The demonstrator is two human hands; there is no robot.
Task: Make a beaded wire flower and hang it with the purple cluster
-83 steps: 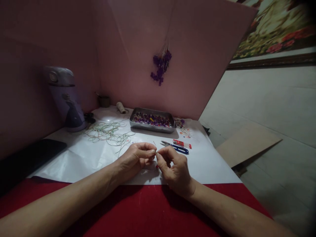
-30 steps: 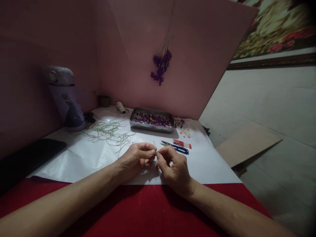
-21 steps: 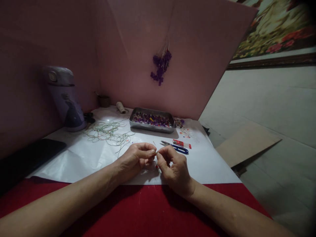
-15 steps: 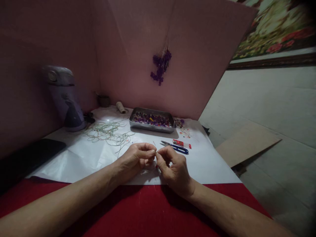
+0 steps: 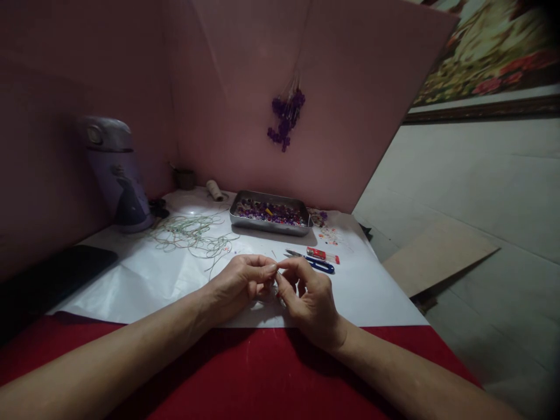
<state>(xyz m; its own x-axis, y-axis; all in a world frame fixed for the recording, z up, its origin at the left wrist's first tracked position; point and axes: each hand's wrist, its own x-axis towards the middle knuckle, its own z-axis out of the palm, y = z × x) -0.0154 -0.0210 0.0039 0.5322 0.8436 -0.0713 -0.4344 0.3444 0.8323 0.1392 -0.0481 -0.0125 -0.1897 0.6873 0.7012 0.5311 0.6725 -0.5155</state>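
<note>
- Two of your hands meet above the white sheet (image 5: 371, 297), in from the middle of the near edge of the tabletop (image 5: 210, 382), where red cloth (image 5: 262, 376) shows.
- Your left hand (image 5: 240, 283) grasps in a pinch, thumb against index finger, its other fingers curled beneath.
- Your right hand (image 5: 310, 298) pinches too, its index fingertip touching the left hand's fingertips.
- You have a small beaded piece (image 5: 277, 293) between the hands, with a red bit showing beside your right thumb; the view is dim and small there, so what exactly lies between your fingertips is hard to tell.
- Just beyond your right hand, toward the right edge, lie blue-handled snips (image 5: 322, 266), with a red-labelled tube (image 5: 322, 255) just behind them.
- Along the middle of the back edge you have a metal tray (image 5: 271, 227) of mixed beads (image 5: 256, 209), mostly purple.
- Near the back right corner, small orange pieces (image 5: 329, 235) are scattered.
- Toward the left edge sprawls a tangle of greenish thread (image 5: 190, 233), with a pale spool (image 5: 214, 191) on its side nearer the back edge.
- A purple bottle (image 5: 122, 186) stands upright at your left edge; a small pot (image 5: 185, 179) sits by the back left corner.
</note>
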